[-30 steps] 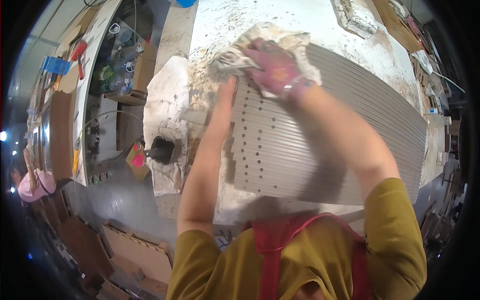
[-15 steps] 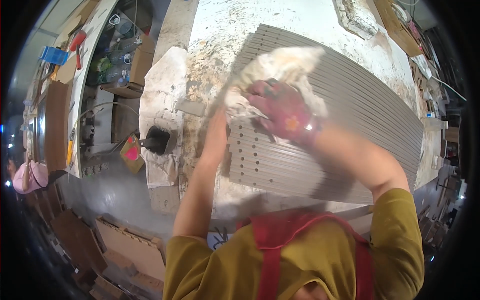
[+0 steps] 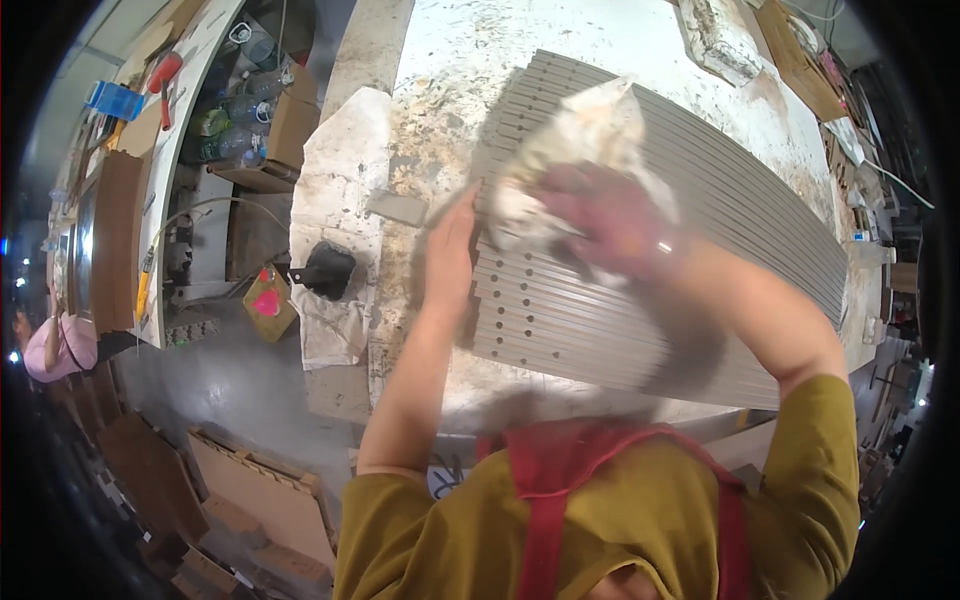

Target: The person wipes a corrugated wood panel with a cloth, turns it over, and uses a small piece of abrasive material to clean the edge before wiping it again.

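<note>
A row of long grey-brown strips [image 3: 740,200] lies side by side on the worktable, with dark round holes near the left ends. My right hand [image 3: 615,225], in a dark red glove and blurred by motion, is closed on a stained white rag [image 3: 600,125] and presses it onto the strips near their left ends. My left hand [image 3: 455,235] is bare. Its fingers are stretched out along the left ends of the strips, touching that edge and holding nothing.
On the table [image 3: 440,100], a small grey block [image 3: 397,207] lies left of my left hand. Beyond it are a stained white cloth [image 3: 340,150] and a black holder [image 3: 328,270]. A bench with a red-headed mallet [image 3: 165,75] stands far left. A stained bundle [image 3: 720,40] sits far right.
My right hand and the rag have moved a little right across the strips. The left hand, partly hidden by the rag before, now shows at the strips' left edge.
</note>
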`<move>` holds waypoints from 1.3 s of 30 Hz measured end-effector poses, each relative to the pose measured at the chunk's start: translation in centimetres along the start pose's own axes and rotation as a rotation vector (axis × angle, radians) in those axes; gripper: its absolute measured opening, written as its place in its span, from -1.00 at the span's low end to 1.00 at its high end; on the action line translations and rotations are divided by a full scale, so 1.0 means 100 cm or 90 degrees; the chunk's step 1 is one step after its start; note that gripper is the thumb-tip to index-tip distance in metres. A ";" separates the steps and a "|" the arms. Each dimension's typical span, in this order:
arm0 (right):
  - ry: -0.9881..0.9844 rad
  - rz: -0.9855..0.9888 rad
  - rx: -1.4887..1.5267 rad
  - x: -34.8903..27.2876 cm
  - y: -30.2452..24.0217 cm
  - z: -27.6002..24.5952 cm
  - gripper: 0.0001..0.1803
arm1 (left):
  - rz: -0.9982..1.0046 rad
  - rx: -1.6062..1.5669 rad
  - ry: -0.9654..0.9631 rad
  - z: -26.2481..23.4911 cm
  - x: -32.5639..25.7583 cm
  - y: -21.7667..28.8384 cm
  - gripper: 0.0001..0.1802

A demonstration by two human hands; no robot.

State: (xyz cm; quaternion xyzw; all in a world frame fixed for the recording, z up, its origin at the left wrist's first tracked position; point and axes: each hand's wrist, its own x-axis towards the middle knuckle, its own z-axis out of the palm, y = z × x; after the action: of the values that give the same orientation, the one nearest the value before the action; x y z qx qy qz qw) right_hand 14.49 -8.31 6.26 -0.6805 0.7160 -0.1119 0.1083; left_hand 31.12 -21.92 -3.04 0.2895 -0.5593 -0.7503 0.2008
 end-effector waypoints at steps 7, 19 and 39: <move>-0.021 0.032 -0.007 0.017 -0.012 0.000 -0.55 | -0.028 0.007 0.010 0.003 0.003 0.002 -0.46; 0.078 0.192 -0.058 -0.171 0.031 0.004 -0.51 | 0.035 0.161 0.031 -0.001 -0.009 -0.004 -0.58; 0.028 0.139 -0.048 0.019 -0.027 0.016 -0.45 | -0.125 -0.031 -0.014 -0.003 -0.015 0.004 -0.36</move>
State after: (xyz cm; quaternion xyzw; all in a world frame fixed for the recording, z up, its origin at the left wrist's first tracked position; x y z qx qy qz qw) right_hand 17.48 -10.41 5.59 -0.5992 0.7920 -0.0872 0.0781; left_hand 32.45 -21.31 -2.39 0.3298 -0.5123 -0.7827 0.1272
